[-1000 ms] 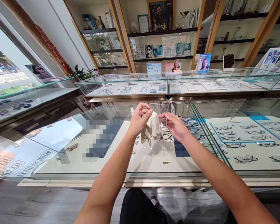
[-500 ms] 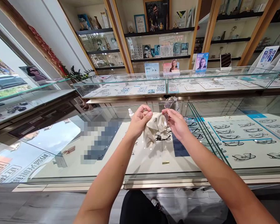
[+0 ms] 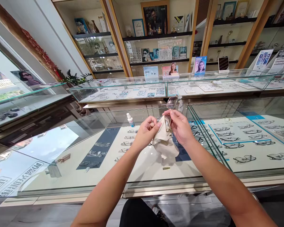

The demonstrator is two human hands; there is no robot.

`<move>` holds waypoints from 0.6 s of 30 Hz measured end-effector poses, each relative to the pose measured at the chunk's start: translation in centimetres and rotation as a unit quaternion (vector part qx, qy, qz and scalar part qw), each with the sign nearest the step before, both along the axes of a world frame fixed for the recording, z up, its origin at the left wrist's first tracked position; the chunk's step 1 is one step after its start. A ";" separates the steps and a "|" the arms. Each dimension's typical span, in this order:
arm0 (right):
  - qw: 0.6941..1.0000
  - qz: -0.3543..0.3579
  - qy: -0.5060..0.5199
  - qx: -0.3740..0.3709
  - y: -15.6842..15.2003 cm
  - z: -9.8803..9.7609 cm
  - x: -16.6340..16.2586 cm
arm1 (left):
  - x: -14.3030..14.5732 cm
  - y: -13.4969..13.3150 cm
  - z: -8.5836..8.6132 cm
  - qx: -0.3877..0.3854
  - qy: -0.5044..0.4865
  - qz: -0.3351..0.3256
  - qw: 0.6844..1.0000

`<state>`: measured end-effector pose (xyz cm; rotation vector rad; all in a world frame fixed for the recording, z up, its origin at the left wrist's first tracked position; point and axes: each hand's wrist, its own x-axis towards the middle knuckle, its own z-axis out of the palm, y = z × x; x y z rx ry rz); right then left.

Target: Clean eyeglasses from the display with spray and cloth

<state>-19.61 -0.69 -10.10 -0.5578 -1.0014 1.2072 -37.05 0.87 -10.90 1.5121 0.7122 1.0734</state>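
A pale cream cleaning cloth (image 3: pixel 165 145) hangs from my left hand (image 3: pixel 147 131), whose thumb and fingers are closed on its upper edge. My right hand (image 3: pixel 180 125) pinches a pair of thin-rimmed eyeglasses (image 3: pixel 172 102). One lens stands up above my right fingers; the other part of the glasses is mostly hidden behind cloth and fingers. The cloth touches the glasses between my two hands, which are close together over the glass counter (image 3: pixel 144 176). Left of them stands a small white bottle (image 3: pixel 130 120) with a blue label.
Under the counter's glass lie rows of eyeglasses (image 3: pixel 245 159) and a dark blue strip (image 3: pixel 101 145) with several frames. A small gold-coloured piece (image 3: pixel 166 168) lies near the front edge. Behind runs another glass display case (image 3: pixel 137 92), with shelves of pictures (image 3: pixel 156 37) beyond.
My left hand has shifted right and slightly down, and the cloth now hangs lower and further right. The white bottle, partly hidden before, shows fully. The view has turned slightly.
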 end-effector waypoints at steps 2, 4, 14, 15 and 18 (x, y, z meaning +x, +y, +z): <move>1.000 0.006 -0.009 0.004 -0.1 0.1 0.0 | 0.3 0.1 -0.3 0.013 0.008 0.029 0.999; 1.000 0.011 -0.014 0.003 -0.3 0.1 -0.1 | 0.5 0.1 -0.4 0.042 0.019 0.058 0.997; 0.998 0.037 -0.054 -0.002 -0.2 -0.7 -0.3 | 0.8 -0.1 -0.8 -0.016 -0.015 -0.041 0.999; 0.998 0.037 -0.055 -0.002 -0.1 -0.7 -0.3 | 0.9 -0.1 -0.8 -0.031 -0.028 -0.047 0.998; 0.998 0.042 -0.045 0.000 0.1 -0.8 -0.3 | 1.1 -0.2 -0.9 -0.080 -0.068 -0.073 0.992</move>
